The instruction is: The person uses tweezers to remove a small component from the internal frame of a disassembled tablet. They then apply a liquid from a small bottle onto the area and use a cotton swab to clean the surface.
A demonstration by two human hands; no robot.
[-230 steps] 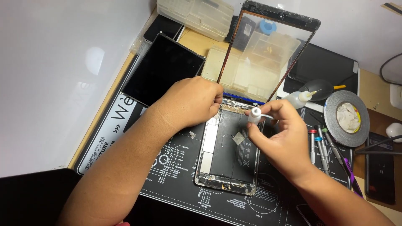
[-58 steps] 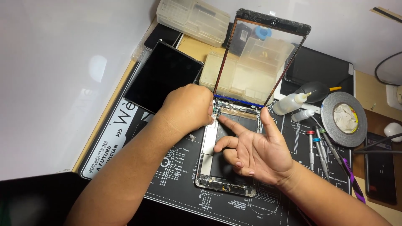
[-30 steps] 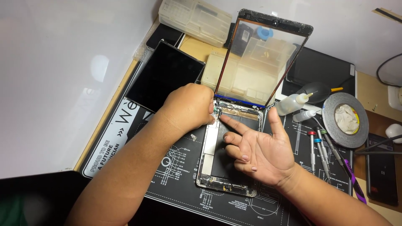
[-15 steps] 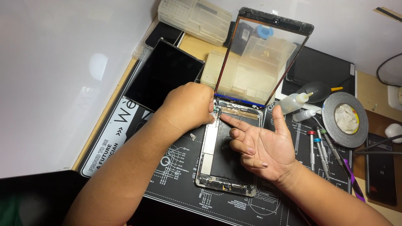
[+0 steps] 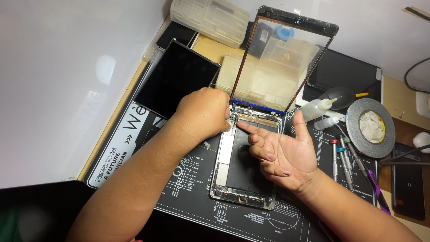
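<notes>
An opened tablet body lies on a black printed work mat. Its glass front panel stands tilted up from the tablet's far edge, see-through. My left hand rests as a loose fist on the tablet's top left corner; whether it pinches anything is hidden. My right hand lies palm up over the tablet's right side, fingers spread, its index fingertip touching the inside near the top edge beside my left hand. A black screen panel lies at the upper left.
A roll of dark tape, a small squeeze bottle, a black blower and several screwdrivers lie to the right. Translucent plastic parts boxes stand at the back. A dark phone sits far right.
My right hand let go of a small white-tipped item it held earlier and now lies open, sliding its index finger up toward the tablet's top edge. The left hand has stayed put.
</notes>
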